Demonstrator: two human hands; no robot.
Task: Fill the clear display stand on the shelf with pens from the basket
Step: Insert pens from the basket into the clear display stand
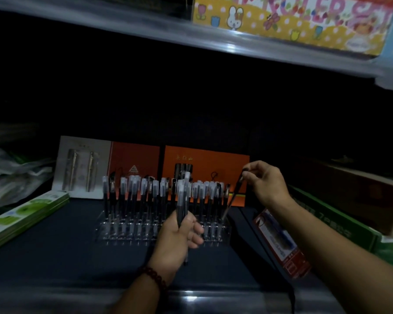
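A clear display stand [127, 232] sits on the dark shelf, with several black pens with frosted caps [132, 196] standing upright in its rows. My left hand [179, 236] is in front of the stand's middle, shut on a small bunch of pens [183, 200] held upright. My right hand [266, 182] is above the stand's right end and pinches the top of a single dark pen [232, 200], which slants down with its tip at the stand's right-hand slots. The basket is not in view.
Orange gift boxes [204, 164] and a grey pen card [82, 166] lean behind the stand. Green boxes [21, 218] lie at the left, a red pen pack [279, 241] and green carton [336, 225] at the right. An upper shelf [191, 39] hangs overhead.
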